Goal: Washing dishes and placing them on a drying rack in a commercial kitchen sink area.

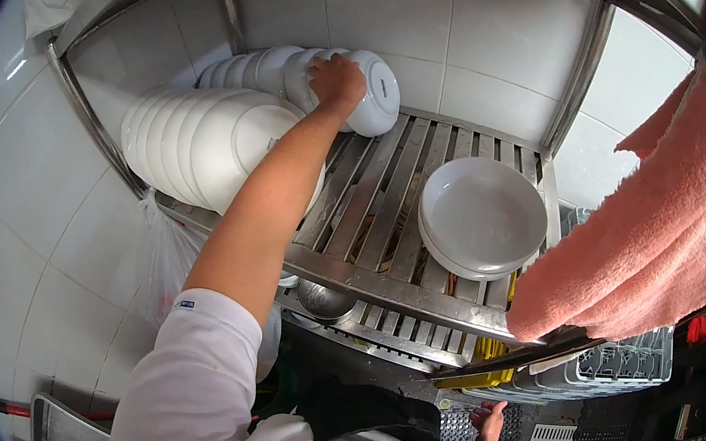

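Note:
My left hand [337, 83] reaches over the steel shelf to a row of white bowls [273, 71] tipped on their sides at the back. Its fingers are closed over the upper rim of the front bowl [380, 95], whose base faces right. Below my forearm, a row of larger white plates or shallow bowls [223, 148] leans on edge at the left. Two white shallow bowls [485, 212] sit stacked upright on the shelf's right side. My right hand [488, 417] hangs low beside my body, fingers loosely apart, with nothing visible in it.
The slatted steel shelf [363, 213] has posts and a front rail. A pink towel [662, 201] hangs at the right, above grey dish racks [622, 358]. A metal bowl [325, 301] is on the lower shelf. A clear plastic bag [163, 253] hangs at the left corner.

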`<state>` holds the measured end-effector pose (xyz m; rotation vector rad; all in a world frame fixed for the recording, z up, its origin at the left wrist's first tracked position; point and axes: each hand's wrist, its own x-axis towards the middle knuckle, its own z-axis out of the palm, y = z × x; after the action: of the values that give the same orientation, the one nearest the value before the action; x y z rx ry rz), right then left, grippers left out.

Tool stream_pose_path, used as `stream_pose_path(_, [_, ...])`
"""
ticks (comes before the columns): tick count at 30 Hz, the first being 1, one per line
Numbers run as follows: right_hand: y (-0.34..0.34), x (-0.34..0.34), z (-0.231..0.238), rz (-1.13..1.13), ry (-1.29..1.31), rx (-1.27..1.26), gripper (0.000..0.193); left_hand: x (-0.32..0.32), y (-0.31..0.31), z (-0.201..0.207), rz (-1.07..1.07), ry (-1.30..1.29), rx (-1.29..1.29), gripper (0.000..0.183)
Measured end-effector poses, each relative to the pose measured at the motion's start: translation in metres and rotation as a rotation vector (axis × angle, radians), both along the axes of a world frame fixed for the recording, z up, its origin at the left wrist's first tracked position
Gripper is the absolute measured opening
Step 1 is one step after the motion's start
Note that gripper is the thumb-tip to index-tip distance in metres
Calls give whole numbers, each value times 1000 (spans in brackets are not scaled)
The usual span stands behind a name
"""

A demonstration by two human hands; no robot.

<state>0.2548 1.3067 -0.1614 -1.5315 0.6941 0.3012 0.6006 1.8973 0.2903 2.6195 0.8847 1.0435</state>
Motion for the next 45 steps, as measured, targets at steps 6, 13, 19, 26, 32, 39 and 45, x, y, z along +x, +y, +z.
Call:
stream_pose_path(6, [5, -5, -7, 39, 0, -5, 85, -15, -46, 22, -290, -146, 34, 67])
stream_pose_path(13, [12, -7, -13, 34, 51, -17, 88, -158, -153, -16, -1468, 584, 110, 49])
stream_pose_path(19, [14, -1, -16, 73, -3, 15, 86, -183, -162, -58, -1431, 311, 287, 27])
stream_pose_path(26, [13, -4, -13, 63, -14, 1, 85, -188, -172, -50, -1412, 79, -57, 16])
stream_pose_path(32, [4, -14, -11, 37, -15, -28, 85, -175, -168, -24, -1251, 7, -389, 17])
stream_pose_path(39, [-5, -18, -28, 42, -2, -62, 85, -76, -124, 8, -1013, -440, -874, 39])
stream_pose_path(45, [-14, -25, -39, 40, -8, -81, 85, 5, -71, -18, -705, -496, -1118, 47])
